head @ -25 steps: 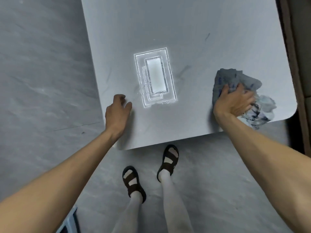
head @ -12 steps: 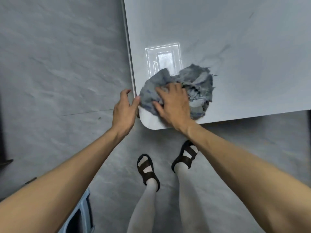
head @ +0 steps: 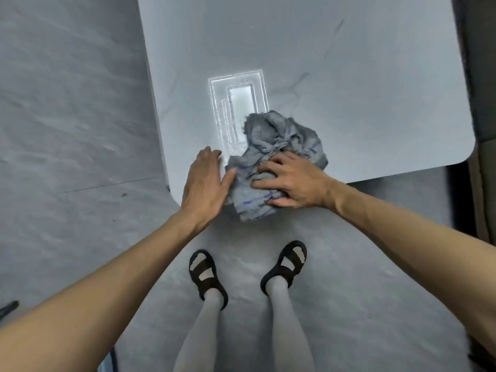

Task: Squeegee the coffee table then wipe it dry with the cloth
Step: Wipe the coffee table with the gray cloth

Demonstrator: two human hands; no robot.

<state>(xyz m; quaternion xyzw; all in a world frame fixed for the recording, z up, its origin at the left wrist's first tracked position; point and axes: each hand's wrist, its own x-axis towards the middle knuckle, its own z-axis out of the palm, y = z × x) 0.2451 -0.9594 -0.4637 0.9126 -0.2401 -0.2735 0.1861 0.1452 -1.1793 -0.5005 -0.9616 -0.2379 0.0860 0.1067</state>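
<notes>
A crumpled grey cloth (head: 279, 140) with blue marks lies on the pale grey coffee table (head: 349, 76), spilling over its near edge. My right hand (head: 290, 179) presses down on the cloth, fingers spread and slightly bent into the fabric. My left hand (head: 205, 181) lies flat on the table's near left corner, fingers straight, its thumb touching the cloth's left side. No squeegee is in view.
A bright rectangular light reflection (head: 237, 108) shines on the tabletop just beyond the cloth. My feet in black sandals (head: 208, 277) stand on the grey floor close to the table. A dark piece of furniture (head: 480, 76) borders the table's right side.
My right hand swept the cloth from the table's right near corner leftward, then back a little toward the middle of the near edge. My left hand went from curled at the table edge to flat beside the cloth.
</notes>
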